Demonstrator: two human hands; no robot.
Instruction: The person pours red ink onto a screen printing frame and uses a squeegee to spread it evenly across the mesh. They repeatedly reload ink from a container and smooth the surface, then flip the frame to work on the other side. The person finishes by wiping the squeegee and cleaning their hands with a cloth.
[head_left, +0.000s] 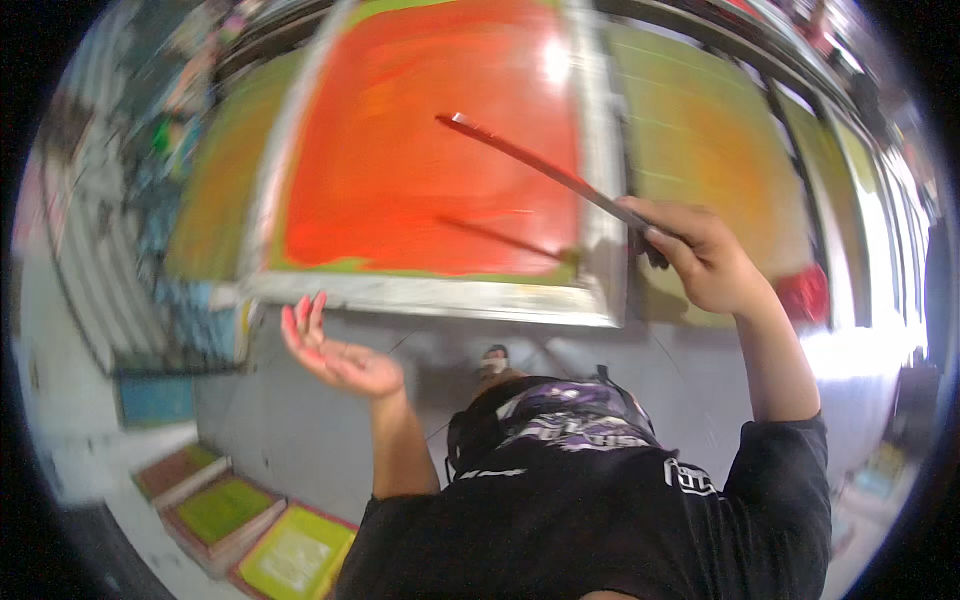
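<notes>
A white-framed printing screen point(430, 296) lies in front of me, its mesh covered with wet, glossy orange-red ink point(400, 150) and edged in yellow-green. Over its right side my right hand point(705, 255) is closed round the dark handle of a long, narrow, flat blade point(535, 165). That blade slants up and left above the ink, smeared red along its length, and its shadow falls on the screen. Near the frame's front left corner my left hand point(345, 365) is palm up and holds nothing. Its fingers are apart and reddened at the tips.
Yellow-green panels with orange patches flank the screen, one on the left point(225, 190) and one on the right point(710, 170). Something red and crumpled point(803, 294) sits by my right forearm. Smaller green-meshed frames point(222, 508) rest at lower left. A foot point(493, 360) shows on grey floor tiles.
</notes>
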